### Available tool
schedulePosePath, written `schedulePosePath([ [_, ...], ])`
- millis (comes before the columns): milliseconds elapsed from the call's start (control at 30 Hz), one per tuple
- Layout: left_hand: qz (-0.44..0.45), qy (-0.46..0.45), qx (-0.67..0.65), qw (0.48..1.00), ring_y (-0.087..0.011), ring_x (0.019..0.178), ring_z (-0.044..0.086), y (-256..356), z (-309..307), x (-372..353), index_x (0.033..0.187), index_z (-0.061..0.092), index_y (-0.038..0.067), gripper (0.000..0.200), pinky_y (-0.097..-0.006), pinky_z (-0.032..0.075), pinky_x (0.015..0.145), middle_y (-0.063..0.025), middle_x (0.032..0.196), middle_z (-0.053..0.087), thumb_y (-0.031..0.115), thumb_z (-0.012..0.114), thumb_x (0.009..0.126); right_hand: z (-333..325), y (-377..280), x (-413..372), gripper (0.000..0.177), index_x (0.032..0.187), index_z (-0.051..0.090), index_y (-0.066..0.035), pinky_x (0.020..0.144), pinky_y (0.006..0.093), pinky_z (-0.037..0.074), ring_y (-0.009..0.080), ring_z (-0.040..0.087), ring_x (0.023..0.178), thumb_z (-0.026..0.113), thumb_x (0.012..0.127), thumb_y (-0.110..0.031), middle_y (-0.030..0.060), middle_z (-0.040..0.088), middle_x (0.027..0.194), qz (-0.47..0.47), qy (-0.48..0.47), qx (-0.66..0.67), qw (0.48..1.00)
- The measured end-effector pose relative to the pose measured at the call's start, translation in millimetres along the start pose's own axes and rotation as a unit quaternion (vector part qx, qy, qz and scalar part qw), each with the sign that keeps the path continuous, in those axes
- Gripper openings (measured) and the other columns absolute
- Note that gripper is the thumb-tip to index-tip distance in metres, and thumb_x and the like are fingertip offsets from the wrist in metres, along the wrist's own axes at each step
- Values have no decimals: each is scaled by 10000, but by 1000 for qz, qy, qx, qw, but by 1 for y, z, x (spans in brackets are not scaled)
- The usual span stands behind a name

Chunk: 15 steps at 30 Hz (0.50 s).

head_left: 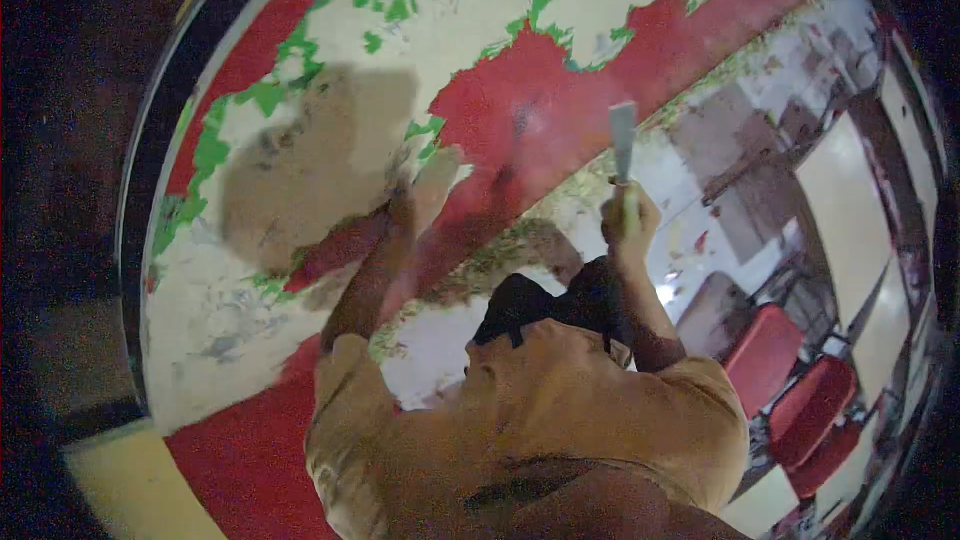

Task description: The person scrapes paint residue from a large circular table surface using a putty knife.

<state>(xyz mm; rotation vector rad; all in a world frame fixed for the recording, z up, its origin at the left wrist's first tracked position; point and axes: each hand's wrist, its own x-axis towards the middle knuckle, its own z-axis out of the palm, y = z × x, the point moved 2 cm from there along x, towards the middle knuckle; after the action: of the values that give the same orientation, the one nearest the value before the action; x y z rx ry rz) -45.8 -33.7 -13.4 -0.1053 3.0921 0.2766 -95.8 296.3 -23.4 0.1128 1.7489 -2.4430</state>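
Observation:
My right hand is wrapped round the pale green handle of a putty knife, its metal blade pointing up and away from me. The blade overlaps the lower edge of the wall in this view. To the left, my left hand reaches up to the painted wall, where cream paint borders a patch of red. A small pale flap shows by its fingertips. Blur hides how those fingers are bent. Ragged green edges surround the cream paint.
Paint flakes and crumbs lie along the foot of the wall. Red chairs and pale tabletops stand to the right. Scraps are scattered over the tiled floor. A dark border edges the wall at the left.

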Motion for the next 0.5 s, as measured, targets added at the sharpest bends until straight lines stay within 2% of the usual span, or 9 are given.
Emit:
schedulePosePath([
  [133, 115, 72, 65, 989, -136, 1279, 331, -10, 30, -7, 1376, 357, 155, 553, -382, 275, 1027, -25, 1411, 365, 285, 479, 852, -16, -80, -12, 372, 987, 549, 6, 339, 213, 216, 34, 306, 396, 484, 926, -355, -56, 337, 523, -35, -71, -24, 997],
  [233, 7, 337, 305, 891, -155, 1274, 350, 45, -57, -16, 1344, 416, 183, 522, -460, 262, 1017, -15, 1397, 389, 294, 494, 839, -15, -104, -15, 374, 1075, 524, 13, 341, 210, 220, 33, 305, 401, 480, 931, -330, -56, 336, 525, -73, -125, -51, 988],
  [267, -14, 320, 252, 913, -161, 1262, 366, 54, -55, -14, 1320, 444, 189, 499, -490, 263, 1004, -14, 1381, 410, 298, 500, 836, -9, -109, -19, 384, 1114, 515, 16, 342, 208, 222, 33, 306, 404, 480, 932, -320, -55, 339, 526, -85, -148, -56, 984],
  [300, -34, 301, 198, 932, -167, 1251, 382, 64, -52, -13, 1297, 471, 195, 477, -520, 264, 992, -12, 1365, 431, 303, 505, 834, 11, -125, -31, 452, 1266, 429, 18, 355, 201, 246, 34, 320, 419, 475, 935, -287, -49, 369, 555, -104, -135, -135, 976],
  [333, -50, 282, 141, 948, -173, 1239, 397, 74, -48, -12, 1274, 499, 201, 456, -550, 265, 979, -10, 1349, 452, 307, 510, 831, 28, -132, -40, 503, 1350, 348, -9, 374, 197, 273, 33, 335, 437, 473, 935, -264, -47, 391, 589, -42, -161, -124, 978],
  [367, -92, 290, -90, 948, -182, 1209, 425, 84, -45, -15, 1255, 506, 171, 439, -524, 303, 961, -30, 1320, 472, 340, 492, 850, 40, -126, -43, 502, 1369, 327, -33, 396, 201, 305, 36, 363, 454, 479, 932, -228, -37, 440, 621, -76, -217, -139, 963],
  [400, -117, 284, -314, 898, -191, 1179, 452, 97, -41, -21, 1236, 513, 142, 435, -498, 341, 943, -49, 1291, 492, 373, 474, 869, 47, -104, -39, 454, 1343, 380, -36, 419, 204, 336, 36, 397, 474, 485, 926, -184, -17, 500, 648, -102, -233, -224, 941],
  [433, -131, 260, -521, 802, -200, 1148, 479, 111, -35, -25, 1217, 520, 113, 445, -472, 378, 926, -68, 1263, 513, 405, 456, 888, 66, -97, -41, 392, 1288, 455, -13, 445, 197, 358, 33, 422, 494, 488, 917, -136, 3, 550, 690, -126, -263, -245, 925],
  [500, -164, 242, -783, 548, -210, 1049, 547, 134, -32, -27, 1231, 472, 35, 611, -360, 477, 845, -105, 1176, 552, 536, 289, 934, 113, -83, -43, 329, 1213, 526, 16, 462, 203, 366, 43, 434, 497, 496, 909, -104, 7, 541, 638, -266, -263, -244, 895],
])
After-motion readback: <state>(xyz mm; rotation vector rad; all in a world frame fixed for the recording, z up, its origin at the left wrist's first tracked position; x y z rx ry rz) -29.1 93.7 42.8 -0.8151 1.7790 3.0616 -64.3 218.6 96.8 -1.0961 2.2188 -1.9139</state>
